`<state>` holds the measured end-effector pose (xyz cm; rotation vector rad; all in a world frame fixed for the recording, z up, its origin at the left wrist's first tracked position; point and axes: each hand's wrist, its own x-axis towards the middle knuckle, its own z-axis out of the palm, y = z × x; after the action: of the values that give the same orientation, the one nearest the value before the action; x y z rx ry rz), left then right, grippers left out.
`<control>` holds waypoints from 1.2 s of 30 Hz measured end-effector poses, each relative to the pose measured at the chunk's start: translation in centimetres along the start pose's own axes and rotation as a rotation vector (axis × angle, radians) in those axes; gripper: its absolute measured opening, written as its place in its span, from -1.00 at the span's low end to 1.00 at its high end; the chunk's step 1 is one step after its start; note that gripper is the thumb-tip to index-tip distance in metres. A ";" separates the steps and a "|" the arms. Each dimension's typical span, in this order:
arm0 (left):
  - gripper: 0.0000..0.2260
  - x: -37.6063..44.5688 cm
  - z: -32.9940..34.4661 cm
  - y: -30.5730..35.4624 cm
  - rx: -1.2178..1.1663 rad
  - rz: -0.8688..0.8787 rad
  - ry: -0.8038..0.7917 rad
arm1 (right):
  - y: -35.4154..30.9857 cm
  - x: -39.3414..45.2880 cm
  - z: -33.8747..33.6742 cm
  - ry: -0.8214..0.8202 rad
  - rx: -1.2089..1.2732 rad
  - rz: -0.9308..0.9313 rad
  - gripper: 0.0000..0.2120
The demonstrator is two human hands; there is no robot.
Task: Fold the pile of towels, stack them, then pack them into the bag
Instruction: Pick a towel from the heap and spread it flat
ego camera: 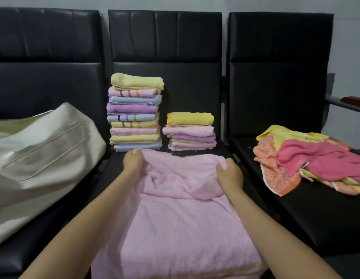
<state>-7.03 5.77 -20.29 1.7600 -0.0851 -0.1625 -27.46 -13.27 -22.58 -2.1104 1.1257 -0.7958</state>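
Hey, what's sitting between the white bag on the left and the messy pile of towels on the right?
In the head view, two stacks of folded towels: a tall stack and a shorter stack, with the pink towel spread in front.

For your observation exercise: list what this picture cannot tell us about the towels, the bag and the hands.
Head view, the only one:
- Bag: its inside is hidden by its own wall; the left edge cuts it off.
- Pile: towel count unclear, overlapped and cut by the right edge.
- Pink towel: near end cut by the bottom edge.
- Left hand, right hand: fingers buried in cloth.
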 end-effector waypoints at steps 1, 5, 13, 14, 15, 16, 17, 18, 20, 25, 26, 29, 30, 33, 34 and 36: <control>-0.81 0.2 -0.7 0.0 -0.117 -0.031 0.078 | -0.1 -0.1 -0.1 0.010 0.051 0.007 -0.82; -0.73 -0.8 -3.3 -1.9 -0.073 0.129 0.132 | -0.1 -0.2 -0.1 -0.061 0.137 -0.041 -0.91; -0.70 -4.0 -4.6 -3.0 0.946 0.586 -0.005 | -0.6 -1.9 -0.4 -0.282 0.401 -0.239 -0.87; -0.69 -5.2 -4.1 -2.7 0.958 0.644 -0.036 | -0.6 -1.9 -0.3 -0.290 0.411 -0.249 -0.84; -0.63 -6.1 -3.6 -2.7 0.972 0.672 -0.102 | -0.5 -1.9 -0.3 -0.294 0.415 -0.252 -0.76; -0.53 -6.9 -3.1 -2.9 0.991 0.665 -0.176 | -0.5 -1.8 -0.2 -0.290 0.403 -0.245 -0.70; -0.43 -7.6 -2.6 -3.2 1.012 0.636 -0.225 | -0.6 -1.8 -0.1 -0.277 0.378 -0.233 -0.70; -0.35 -8.1 -2.3 -3.8 1.025 0.622 -0.238 | -0.7 -1.7 0.0 -0.267 0.338 -0.208 -0.73; -0.24 -8.3 -1.9 -4.8 1.016 0.657 -0.191 | -0.9 -1.7 0.0 -0.279 0.172 -0.149 -0.75; -0.25 -7.3 -1.5 -4.7 1.010 0.644 -0.133 | -1.0 -1.2 0.2 -0.354 -0.096 -0.188 -0.89; -0.26 -7.2 -1.5 -4.8 1.006 0.643 -0.123 | -1.1 -0.6 0.2 -0.351 -0.061 -0.182 -0.90; -0.28 -6.7 -1.3 -4.9 1.000 0.643 -0.101 | -1.9 2.5 -1.1 -0.215 0.055 -0.191 -0.92; -0.27 -6.5 -1.2 -4.8 0.997 0.637 -0.094 | -2.3 3.7 -1.7 -0.150 0.081 -0.217 -0.90; -0.25 -5.8 -0.8 -4.5 1.007 0.615 -0.084 | -3.7 6.9 -2.8 0.001 0.037 -0.331 -0.81; -0.25 -5.5 -0.6 -4.4 1.016 0.614 -0.083 | -4.3 7.6 -2.6 0.034 0.009 -0.358 -0.77; -0.27 -5.0 -0.4 -4.2 1.032 0.595 -0.106 | -4.6 8.5 -1.6 0.056 -0.104 -0.364 -0.70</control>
<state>-12.05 7.68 -24.03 2.6454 -0.8885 0.2799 -22.45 -18.86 -16.28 -2.4334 0.8348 -0.9840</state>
